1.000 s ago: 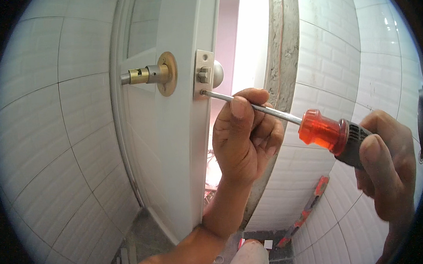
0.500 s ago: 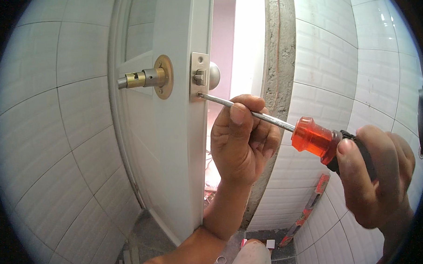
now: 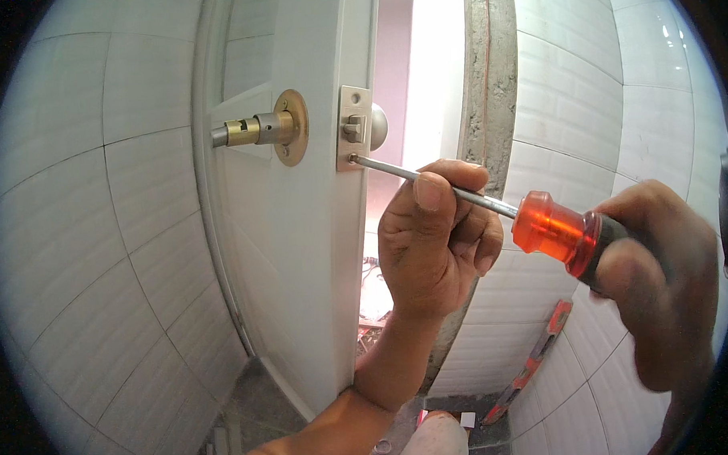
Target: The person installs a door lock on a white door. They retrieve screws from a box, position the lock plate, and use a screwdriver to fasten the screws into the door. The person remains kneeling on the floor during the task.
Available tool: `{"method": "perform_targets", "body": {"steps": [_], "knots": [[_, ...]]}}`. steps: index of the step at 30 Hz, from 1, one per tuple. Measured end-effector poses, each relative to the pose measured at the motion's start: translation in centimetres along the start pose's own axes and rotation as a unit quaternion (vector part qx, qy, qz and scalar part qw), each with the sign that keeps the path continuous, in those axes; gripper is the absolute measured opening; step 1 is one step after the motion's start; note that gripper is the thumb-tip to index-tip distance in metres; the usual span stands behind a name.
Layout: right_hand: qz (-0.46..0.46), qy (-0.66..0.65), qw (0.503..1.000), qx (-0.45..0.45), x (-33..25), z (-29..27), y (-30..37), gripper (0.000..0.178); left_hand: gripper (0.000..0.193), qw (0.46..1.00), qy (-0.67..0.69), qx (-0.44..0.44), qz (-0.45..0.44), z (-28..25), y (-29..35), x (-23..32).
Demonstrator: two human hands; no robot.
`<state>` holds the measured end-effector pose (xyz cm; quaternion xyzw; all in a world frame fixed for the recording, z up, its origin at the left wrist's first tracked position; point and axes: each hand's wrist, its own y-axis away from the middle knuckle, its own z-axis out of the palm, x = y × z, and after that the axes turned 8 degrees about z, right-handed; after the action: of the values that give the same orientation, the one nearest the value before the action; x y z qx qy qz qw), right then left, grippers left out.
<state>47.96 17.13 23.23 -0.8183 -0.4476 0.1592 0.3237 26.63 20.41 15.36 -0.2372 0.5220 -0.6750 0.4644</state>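
Observation:
My right hand [image 3: 662, 265] is wrapped round the black grip of a screwdriver [image 3: 547, 227] with a clear orange-red collar. Thumb and fingers of my left hand [image 3: 432, 237] pinch its steel shaft partway along. The tip meets the lower screw hole of the latch plate [image 3: 353, 107] on the edge of a white door [image 3: 301, 254]; the screw is too small to make out well. A latch bolt [image 3: 352, 130] sticks out of the plate's middle. On the door's near face, a brass rose [image 3: 295, 127] carries a bare spindle [image 3: 244, 132]. Beyond the edge shows a round knob [image 3: 379, 127].
White tiled walls [image 3: 66, 198] stand close on the left and right. Rough bare cement [image 3: 491, 71] lines the doorway's right side. A red spirit level [image 3: 529, 362] leans against the right wall near the floor. Below is a small white-and-red box [image 3: 468, 419] beside my leg.
My right hand has turned round the screwdriver's grip, its thumb now lower and the back of the hand higher. Door and hands appear slightly farther right in the view.

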Motion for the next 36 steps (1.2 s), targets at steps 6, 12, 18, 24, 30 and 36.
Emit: {"method": "perform_targets", "body": {"steps": [6, 12, 18, 24, 30, 36], "knots": [[-0.297, 0.250, 0.895, 0.219, 0.4, 1.1, -0.2, 0.080, 0.042, 0.999, -0.017, -0.001, 0.029, 0.2, -0.2, 0.2], [0.078, -0.154, 0.985, -0.015, -0.2, -0.3, -0.5, 0.070, 0.041, 1.000, 0.003, -0.015, 0.014, -0.1, -0.3, 0.0], [-0.297, 0.308, 0.881, 0.201, 0.8, 1.2, 0.0, 0.074, 0.041, 1.000, -0.023, -0.007, 0.000, -0.1, -0.6, 0.8], [-0.025, 0.042, 0.998, -0.030, -0.2, -0.9, -0.1, 0.066, 0.042, 1.000, -0.024, 0.002, -0.008, -0.3, -0.2, 0.3], [-0.265, 0.185, 0.934, 0.153, 0.2, 1.4, -0.3, 0.064, 0.046, 0.998, -0.058, -0.014, -0.007, -0.3, -0.8, 1.9], [-0.179, 0.181, 0.964, 0.081, 0.3, -0.7, 2.6, 0.060, 0.057, 0.997, 0.022, -0.039, -0.062, -2.6, 1.2, -2.1]]}}
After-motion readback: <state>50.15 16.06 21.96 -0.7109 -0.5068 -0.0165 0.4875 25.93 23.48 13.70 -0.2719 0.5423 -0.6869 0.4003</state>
